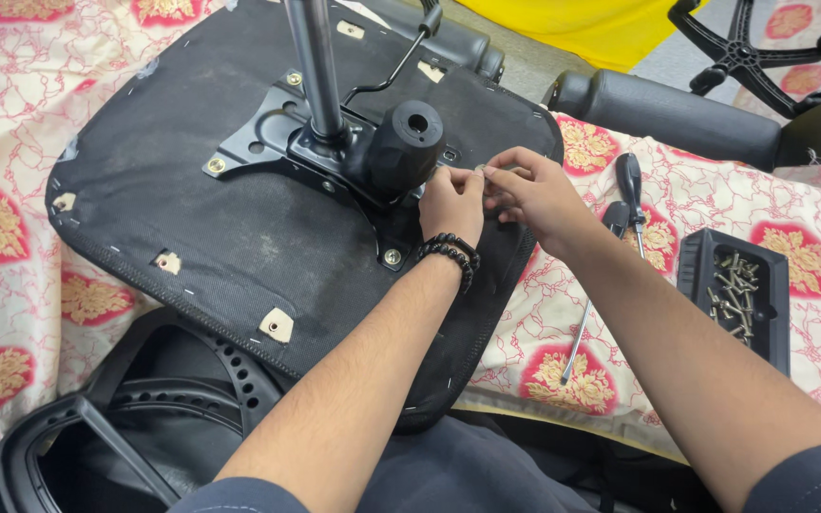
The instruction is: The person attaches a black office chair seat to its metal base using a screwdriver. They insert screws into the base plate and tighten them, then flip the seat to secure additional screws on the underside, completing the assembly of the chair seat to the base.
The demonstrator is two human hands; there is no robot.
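Hands (both pinching) at mechanism plate (pixel 334 157)

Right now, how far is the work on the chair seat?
Done: the metal plate sits on the upturned seat, with bolts showing at three corners. In hand: left hand and right hand pinch a small part at the fourth corner. Left: many screws wait in the tray; a screwdriver lies unused.

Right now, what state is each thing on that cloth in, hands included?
Black upturned office chair seat: underside up, on the floral cloth.
Black metal mechanism plate: on the seat, gas cylinder upright.
Left hand: fingers pinched at the plate's edge.
Right hand: fingers pinching a small part beside the left.
Black-handled screwdriver: lying unused.
Black plastic tray: open, holding screws.
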